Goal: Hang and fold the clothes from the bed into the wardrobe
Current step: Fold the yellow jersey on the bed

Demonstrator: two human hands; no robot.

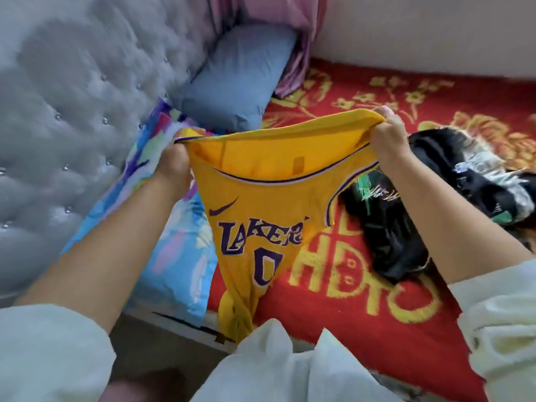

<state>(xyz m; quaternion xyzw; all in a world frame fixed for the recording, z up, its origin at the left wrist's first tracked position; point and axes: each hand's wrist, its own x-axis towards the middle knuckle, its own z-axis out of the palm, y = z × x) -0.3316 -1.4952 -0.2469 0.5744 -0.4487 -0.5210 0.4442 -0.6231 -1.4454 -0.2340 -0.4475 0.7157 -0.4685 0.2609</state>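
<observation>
- The left hand and right hand each pinch a shoulder of the yellow jersey, held up over the bed — neither hung nor folded.
- A dark clothes pile, perhaps several garments, waits on the bed.
- No wardrobe in view.

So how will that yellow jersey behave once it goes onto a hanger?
Probably floppy: the yellow jersey sags between the left hand and right hand and bunches at its hem. It looks thin and light. The fabric may be slick, so the wide neck and armholes could slip off a hanger.
</observation>
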